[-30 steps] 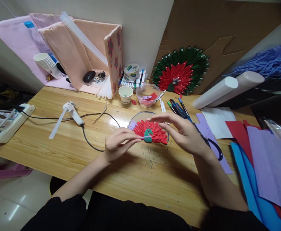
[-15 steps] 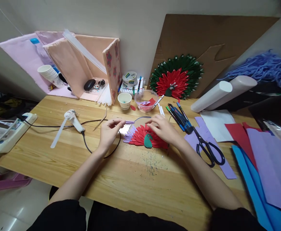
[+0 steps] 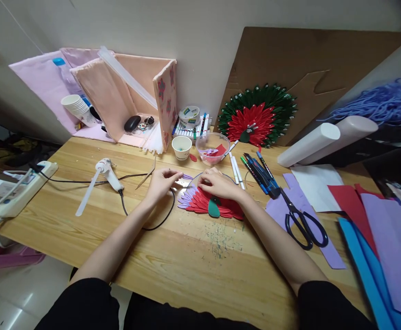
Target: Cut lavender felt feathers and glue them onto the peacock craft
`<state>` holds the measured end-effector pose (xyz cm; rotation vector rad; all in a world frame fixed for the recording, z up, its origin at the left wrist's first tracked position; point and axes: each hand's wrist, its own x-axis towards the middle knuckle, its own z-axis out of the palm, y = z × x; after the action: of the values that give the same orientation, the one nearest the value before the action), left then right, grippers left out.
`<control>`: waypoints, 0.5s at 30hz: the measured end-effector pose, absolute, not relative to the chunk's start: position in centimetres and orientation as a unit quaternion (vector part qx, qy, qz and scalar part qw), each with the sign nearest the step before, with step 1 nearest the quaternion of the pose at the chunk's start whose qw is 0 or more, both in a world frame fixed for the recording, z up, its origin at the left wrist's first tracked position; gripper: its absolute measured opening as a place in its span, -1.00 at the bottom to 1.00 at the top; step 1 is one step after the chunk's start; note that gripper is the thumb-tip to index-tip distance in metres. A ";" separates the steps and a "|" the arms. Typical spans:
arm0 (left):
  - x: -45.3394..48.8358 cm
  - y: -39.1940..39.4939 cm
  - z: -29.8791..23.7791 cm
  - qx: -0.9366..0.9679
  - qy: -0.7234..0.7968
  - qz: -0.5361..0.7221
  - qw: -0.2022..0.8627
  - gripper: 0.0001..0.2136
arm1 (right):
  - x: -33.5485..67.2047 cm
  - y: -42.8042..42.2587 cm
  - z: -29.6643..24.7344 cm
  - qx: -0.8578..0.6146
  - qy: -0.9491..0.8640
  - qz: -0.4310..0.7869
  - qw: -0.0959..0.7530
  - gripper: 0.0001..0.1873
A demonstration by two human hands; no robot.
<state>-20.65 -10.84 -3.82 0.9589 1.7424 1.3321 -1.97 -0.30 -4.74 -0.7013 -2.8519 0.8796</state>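
Observation:
My left hand [image 3: 163, 184] pinches a slim purple felt petal [image 3: 188, 177], which sticks out to the right past the fingertips. Just right of it, my right hand [image 3: 220, 184] is closed with thumb and fingers together over the top of a fan-shaped felt peacock [image 3: 200, 201]. Whether anything is in that pinch is hidden. Red petals fill the fan, purple ones line its left edge, and a green felt head [image 3: 214, 207] sits at the lower middle.
A glue gun [image 3: 110, 175] lies left, its cord looping near my left hand. Behind stand a paper cup [image 3: 181, 148] and a clear bowl [image 3: 211, 158]. Black scissors [image 3: 301, 219], markers [image 3: 255, 170] and felt sheets [image 3: 392, 247] lie right. A finished green-and-red peacock [image 3: 282, 103] leans on cardboard.
My right hand has moved left over the fan, closer to my left hand, and its fingers have curled in. The left hand keeps its pinch on the petal. The view has shifted slightly.

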 end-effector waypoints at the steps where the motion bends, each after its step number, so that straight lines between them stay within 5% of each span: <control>1: -20.6 -10.6 -4.0 0.372 0.675 0.518 0.370 -0.70 | -2.0 -0.3 -4.8 -0.227 -0.930 0.288 0.038 -0.84; 15: -20.7 -9.0 -5.3 0.366 0.671 0.500 0.406 -0.73 | -2.1 0.2 -5.0 -0.212 -0.912 0.346 0.062 -0.85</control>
<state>-20.66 -9.02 -5.31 0.9243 1.6935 1.2626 -2.11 0.17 -4.96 -0.6400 -2.7565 1.0457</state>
